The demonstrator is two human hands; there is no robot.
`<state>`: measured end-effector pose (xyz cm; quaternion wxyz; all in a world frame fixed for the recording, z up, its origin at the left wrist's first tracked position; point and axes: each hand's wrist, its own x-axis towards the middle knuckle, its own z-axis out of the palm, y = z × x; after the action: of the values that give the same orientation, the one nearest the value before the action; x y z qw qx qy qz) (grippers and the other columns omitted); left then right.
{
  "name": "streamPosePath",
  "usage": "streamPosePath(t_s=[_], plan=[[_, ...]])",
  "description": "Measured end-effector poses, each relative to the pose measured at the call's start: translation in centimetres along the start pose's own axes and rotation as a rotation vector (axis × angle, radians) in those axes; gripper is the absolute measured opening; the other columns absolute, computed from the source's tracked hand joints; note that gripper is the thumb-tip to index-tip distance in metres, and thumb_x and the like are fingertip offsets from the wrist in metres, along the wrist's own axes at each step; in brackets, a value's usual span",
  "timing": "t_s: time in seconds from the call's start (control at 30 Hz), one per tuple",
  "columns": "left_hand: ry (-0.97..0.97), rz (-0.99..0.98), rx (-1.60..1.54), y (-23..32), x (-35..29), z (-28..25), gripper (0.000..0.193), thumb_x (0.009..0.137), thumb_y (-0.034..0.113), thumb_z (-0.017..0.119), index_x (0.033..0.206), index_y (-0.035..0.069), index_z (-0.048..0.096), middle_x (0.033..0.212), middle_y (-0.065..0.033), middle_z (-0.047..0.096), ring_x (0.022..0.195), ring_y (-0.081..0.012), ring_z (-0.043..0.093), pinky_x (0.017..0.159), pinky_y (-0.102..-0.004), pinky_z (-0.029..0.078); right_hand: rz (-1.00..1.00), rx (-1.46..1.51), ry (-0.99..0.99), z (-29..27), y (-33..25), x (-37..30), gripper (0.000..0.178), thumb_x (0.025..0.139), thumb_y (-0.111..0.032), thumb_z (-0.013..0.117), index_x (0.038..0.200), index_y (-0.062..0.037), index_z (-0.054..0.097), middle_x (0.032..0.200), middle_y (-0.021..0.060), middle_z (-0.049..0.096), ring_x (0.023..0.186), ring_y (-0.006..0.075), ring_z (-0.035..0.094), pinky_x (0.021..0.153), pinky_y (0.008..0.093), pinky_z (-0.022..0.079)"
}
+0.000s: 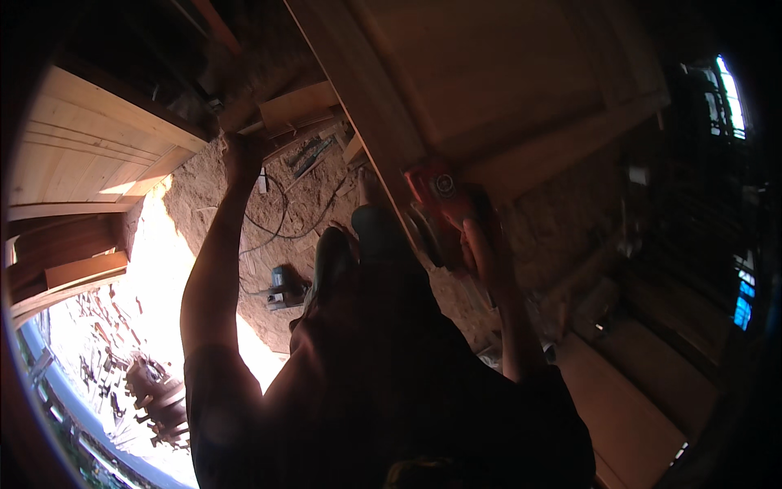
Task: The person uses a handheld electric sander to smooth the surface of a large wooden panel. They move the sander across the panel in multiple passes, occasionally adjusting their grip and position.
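Observation:
My right hand (474, 232) is closed round a red handheld power tool (432, 183) with a round dark fitting on its side. The tool is at the near edge of a large wooden panel (489, 73), which has a raised frame. Shadow hides whether its base touches the wood. My left hand (243, 155) reaches forward at the left, beside some wooden pieces (297, 106). Its fingers are too dark to read. Below that hand, a dark cable (281, 224) lies in loops on the dusty ground.
A pale wooden panel (98, 147) stands at the left above other boards (85, 269). Another power tool (283, 285) sits on the ground left of my legs. Sunlight falls across the ground (159, 253). Flat boards (611, 399) lie at the lower right.

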<state>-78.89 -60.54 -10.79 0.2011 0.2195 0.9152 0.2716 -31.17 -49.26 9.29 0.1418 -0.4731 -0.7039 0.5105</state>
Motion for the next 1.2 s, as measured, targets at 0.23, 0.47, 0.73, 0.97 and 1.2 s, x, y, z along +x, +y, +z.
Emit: streamPosePath(t_s=[0.23, 0.47, 0.73, 0.97, 1.2], plan=[[-0.025, -0.008, 0.010, -1.6, 0.9, 0.0, 0.071, 0.088, 0.053, 0.081, 0.135, 0.012, 0.048, 0.124, -0.0293, 0.072, 0.118, -0.0518, 0.069, 0.096, -0.0588, 0.055, 0.334, 0.257, -0.056, 3.0, -2.5, 7.4, 0.041, 0.107, -0.046, 0.065, 0.097, -0.0069, 0.066, 0.065, -0.0063, 0.048, 0.052, 0.0038, 0.044, 0.049, 0.0232, 0.037], [-0.039, -0.031, -0.075, -0.6, -0.5, 0.8, 0.055, 0.094, 0.041, 0.077, 0.129, 0.010, 0.049, 0.119, -0.0295, 0.074, 0.116, -0.0525, 0.069, 0.092, -0.0609, 0.055, 0.166, 0.120, -0.068, 4.6, -5.7, 15.2, 0.048, 0.105, -0.052, 0.062, 0.113, -0.0066, 0.076, 0.071, -0.0028, 0.056, 0.060, 0.0105, 0.053, 0.055, 0.0289, 0.042], [0.193, 0.180, -0.255, -4.2, -1.9, 3.2, 0.043, 0.096, 0.023, 0.072, 0.130, 0.007, 0.051, 0.114, -0.0303, 0.073, 0.106, -0.0530, 0.070, 0.084, -0.0599, 0.057, -0.062, -0.076, -0.112, 8.9, -11.7, 28.0, 0.058, 0.098, -0.063, 0.057, 0.117, -0.0103, 0.073, 0.094, 0.0129, 0.076, 0.083, 0.0336, 0.074, 0.075, 0.0459, 0.057], [0.069, -0.076, -0.205, 1.2, -3.0, 0.3, 0.039, 0.094, 0.014, 0.073, 0.124, 0.007, 0.049, 0.094, -0.0282, 0.072, 0.088, -0.0516, 0.071, 0.069, -0.0566, 0.054, 0.106, 0.111, -0.169, 11.9, -17.1, 37.4, 0.043, 0.099, -0.048, 0.060, 0.087, -0.0077, 0.071, 0.065, -0.0013, 0.056, 0.048, 0.0088, 0.051, 0.046, 0.0323, 0.041], [0.030, -0.110, -0.204, 2.8, -3.3, -0.7, 0.040, 0.095, 0.016, 0.075, 0.123, 0.009, 0.048, 0.100, -0.0272, 0.073, 0.099, -0.0507, 0.073, 0.075, -0.0598, 0.054, -0.116, 0.235, -0.283, 17.5, -20.8, 54.2, 0.071, 0.105, -0.067, 0.051, 0.121, -0.0015, 0.071, 0.076, -0.0043, 0.051, 0.052, 0.0065, 0.043, 0.047, 0.0285, 0.038]])
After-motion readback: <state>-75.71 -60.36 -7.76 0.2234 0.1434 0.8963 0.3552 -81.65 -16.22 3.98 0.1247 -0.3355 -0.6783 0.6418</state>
